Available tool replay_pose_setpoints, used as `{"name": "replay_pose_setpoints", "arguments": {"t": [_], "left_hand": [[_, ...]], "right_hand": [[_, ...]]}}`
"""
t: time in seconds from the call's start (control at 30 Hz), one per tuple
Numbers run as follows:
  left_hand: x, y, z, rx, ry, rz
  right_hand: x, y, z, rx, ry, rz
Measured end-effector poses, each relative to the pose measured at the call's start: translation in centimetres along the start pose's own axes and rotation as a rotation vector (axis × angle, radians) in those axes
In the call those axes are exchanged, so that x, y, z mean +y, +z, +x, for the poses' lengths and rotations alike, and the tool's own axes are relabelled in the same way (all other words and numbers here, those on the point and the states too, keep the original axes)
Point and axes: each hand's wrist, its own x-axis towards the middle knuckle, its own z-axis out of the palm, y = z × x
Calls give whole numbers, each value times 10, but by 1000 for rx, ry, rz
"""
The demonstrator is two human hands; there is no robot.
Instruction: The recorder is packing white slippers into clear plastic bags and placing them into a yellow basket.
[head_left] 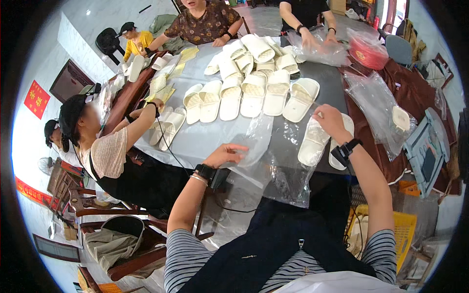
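Observation:
My left hand (226, 155) is at the near edge of the grey table, thumb and forefinger apart, beside a clear plastic bag (289, 181) that hangs over the edge. Above a pair of white slippers, my right hand (330, 120) has its fingertips pinched together; what they hold, if anything, is too fine to make out. One slipper (312, 145) of that pair lies left of my right wrist, and the other (339, 155) is partly hidden under it. Farther back, a row of white slippers (253, 100) lies in front of a heap of more slippers (259, 48).
At the left, a person in a black cap reaches toward slippers (172, 126). Across the table, another person handles clear plastic (320, 49) near a red bundle (367, 51). Plastic bags (373, 105) lie on brown cloth at the right, beside a blue folding stool (426, 151). A yellow crate (404, 232) stands below.

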Motion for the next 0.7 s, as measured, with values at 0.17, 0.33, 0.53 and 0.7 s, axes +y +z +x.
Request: {"name": "replay_pose_setpoints", "arguments": {"t": [0.17, 0.33, 0.53, 0.7], "left_hand": [[-9, -4, -3, -25, 21, -105], [-14, -22, 11, 127, 174, -2], [4, -14, 21, 241, 123, 91], [-1, -27, 34, 179, 215, 59]], "right_hand": [[9, -12, -6, -5, 116, 18], [10, -22, -21, 54, 141, 70], [10, -33, -42, 117, 71, 112], [20, -47, -58, 8, 218, 191]]}}
